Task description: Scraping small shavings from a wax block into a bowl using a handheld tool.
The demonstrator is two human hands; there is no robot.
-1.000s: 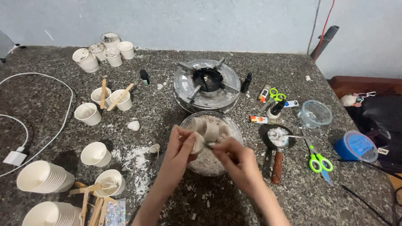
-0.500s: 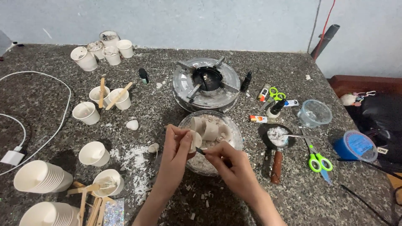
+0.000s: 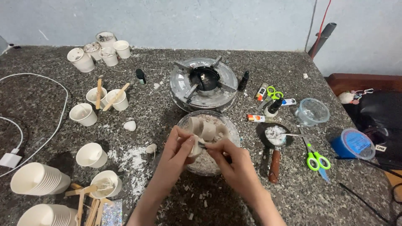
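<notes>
At the near left corner of the dark speckled stone table (image 3: 293, 196) lie two stacks of white paper cups (image 3: 35, 180), and beside them a white cup with flat wooden sticks (image 3: 102, 184) across it. White flakes (image 3: 134, 161) are scattered on the table next to this cup.

In the near middle, both hands come together above a clear glass bowl (image 3: 232, 134) that holds pale wax pieces. The left hand (image 3: 176, 157) holds a small white waxy lump (image 3: 195, 146); its fingers are curled around it from the left side. The right hand (image 3: 234, 163) touches the same lump from the right, and its fingers (image 3: 211, 147) are pinched narrow on a small dark thing at the top of the lump. What this thing is, I cannot tell.

Just right of the bowl is a small black pan with a wooden handle (image 3: 274, 159), with white matter and a metal spoon in it. Near it are green-handled scissors (image 3: 316, 158) and, toward the right edge, a blue round container (image 3: 354, 144).

Behind the bowl stands a round metal gas burner (image 3: 204, 83). To its left are single white cups with wooden sticks (image 3: 113, 98), and at the far left corner a group of used white cups (image 3: 98, 52). A white cable (image 3: 54, 121) lies along the left edge.
</notes>
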